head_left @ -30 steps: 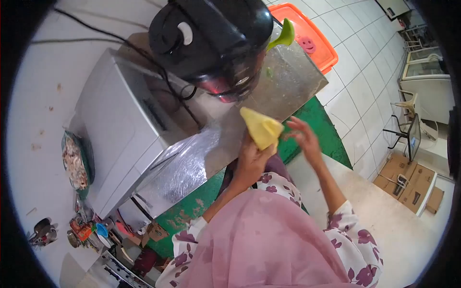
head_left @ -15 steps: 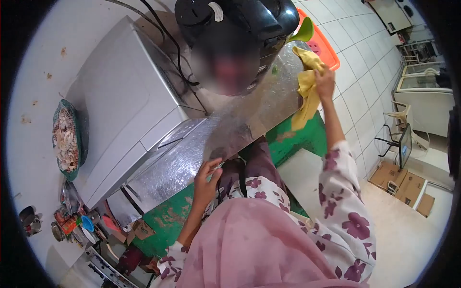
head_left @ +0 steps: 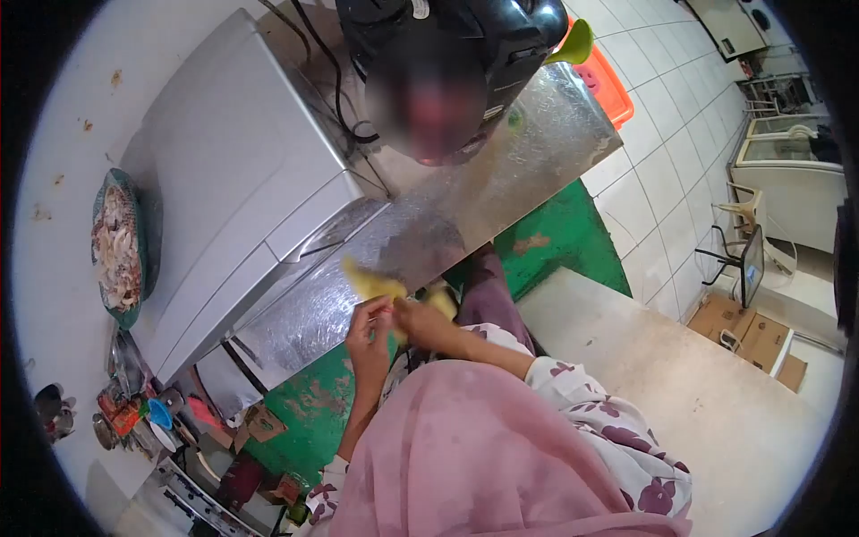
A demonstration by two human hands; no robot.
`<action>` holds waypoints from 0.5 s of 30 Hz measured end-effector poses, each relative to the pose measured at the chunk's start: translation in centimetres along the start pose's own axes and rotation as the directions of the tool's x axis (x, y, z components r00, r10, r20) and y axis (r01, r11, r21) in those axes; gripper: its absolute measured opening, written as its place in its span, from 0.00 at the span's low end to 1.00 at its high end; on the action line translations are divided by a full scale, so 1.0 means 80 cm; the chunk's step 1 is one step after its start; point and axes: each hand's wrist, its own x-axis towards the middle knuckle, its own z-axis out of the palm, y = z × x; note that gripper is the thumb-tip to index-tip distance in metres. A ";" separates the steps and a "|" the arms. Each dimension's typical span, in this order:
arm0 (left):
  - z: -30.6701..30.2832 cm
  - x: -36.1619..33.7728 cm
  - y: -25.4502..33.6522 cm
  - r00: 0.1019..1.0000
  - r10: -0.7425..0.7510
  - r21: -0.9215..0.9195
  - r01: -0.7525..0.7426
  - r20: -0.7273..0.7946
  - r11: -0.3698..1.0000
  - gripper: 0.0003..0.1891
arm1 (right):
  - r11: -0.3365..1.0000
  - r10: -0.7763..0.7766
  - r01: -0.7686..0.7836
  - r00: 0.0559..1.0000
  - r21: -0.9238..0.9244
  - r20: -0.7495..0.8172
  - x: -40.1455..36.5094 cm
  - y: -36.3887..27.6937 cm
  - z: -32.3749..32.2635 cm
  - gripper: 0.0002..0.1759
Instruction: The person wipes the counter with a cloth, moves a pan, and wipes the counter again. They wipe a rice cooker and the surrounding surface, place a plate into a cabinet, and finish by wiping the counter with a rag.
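Note:
A yellow cloth [head_left: 369, 281] is bunched between my two hands at the front edge of the metal countertop [head_left: 555, 134], close to my body. My right hand [head_left: 428, 326] is closed around it, and some yellow shows past the knuckles. Right beside it, my left hand [head_left: 369, 329] has its fingers drawn together on the cloth. Part of the cloth is blurred and hidden behind the hands. Wet-looking streaks shine on the countertop.
A large silver appliance [head_left: 242, 188] stands at the left, beside a black glossy appliance [head_left: 528, 54] with cables. A green ladle [head_left: 574, 43] and an orange tray [head_left: 608, 89] are at the far end. A teal basket [head_left: 134, 309] of pale pieces sits at the far left.
My right hand has brought the yellow cloth from the counter's far right end back toward my body. My left hand has met it and its fingers have closed in.

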 end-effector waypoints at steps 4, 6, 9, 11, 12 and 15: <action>-0.031 -0.003 0.020 0.980 0.039 -0.002 -0.041 -0.195 0.999 0.09 | 0.857 -0.054 0.063 0.998 0.511 -0.032 -0.020 0.000 -0.061 0.13; -0.045 -0.003 0.016 0.973 0.032 0.015 -0.029 -0.230 0.999 0.09 | 0.821 0.278 -0.149 0.947 0.552 -0.158 -0.022 0.013 -0.164 0.15; -0.058 -0.004 0.006 0.961 0.042 0.042 -0.032 -0.272 0.999 0.08 | 0.908 0.410 -0.206 0.606 0.364 -0.681 0.005 0.121 -0.261 0.18; -0.058 -0.007 0.003 0.969 0.036 0.030 -0.030 -0.246 0.999 0.08 | 0.936 0.344 -0.269 0.546 0.229 -0.764 0.048 0.154 -0.312 0.19; -0.055 -0.009 0.004 0.968 0.040 0.033 -0.033 -0.249 0.999 0.08 | 0.918 0.356 -0.355 0.533 0.179 -0.768 0.065 0.171 -0.317 0.20; -0.045 -0.012 0.006 0.980 0.042 0.039 -0.035 -0.197 0.999 0.09 | 0.859 0.221 -0.508 0.474 -0.059 -0.852 0.122 0.178 -0.248 0.18</action>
